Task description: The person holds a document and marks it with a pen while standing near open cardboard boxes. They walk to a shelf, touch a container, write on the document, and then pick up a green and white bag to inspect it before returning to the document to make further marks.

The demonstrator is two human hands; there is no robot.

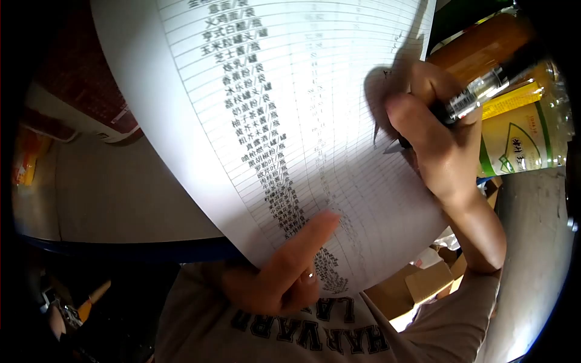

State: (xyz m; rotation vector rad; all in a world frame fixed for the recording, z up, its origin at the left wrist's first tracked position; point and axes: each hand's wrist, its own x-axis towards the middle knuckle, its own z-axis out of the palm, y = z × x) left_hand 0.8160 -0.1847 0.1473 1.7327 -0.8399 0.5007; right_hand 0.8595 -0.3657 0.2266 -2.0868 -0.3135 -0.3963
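Note:
A printed sheet of paper (254,199) with ruled rows and a column of Chinese characters fills the middle of the view, its surface bowed. My right hand (439,130) is closed round a pen (466,103) with a clear, labelled barrel and a dark end, and rests over the sheet's right side. The pen's writing end is in shadow between the fingers. Over the lower part of the sheet, my left hand (284,266) has its index finger stretched along the printed column. The other fingers are curled, one wearing a ring.
On the right stand bottles with a yellow-green label (517,142) and orange-brown contents. Cardboard boxes (426,281) sit below the sheet. At left are a dark red and white container (91,91) and a pale shelf surface (121,193) with a blue edge (145,249).

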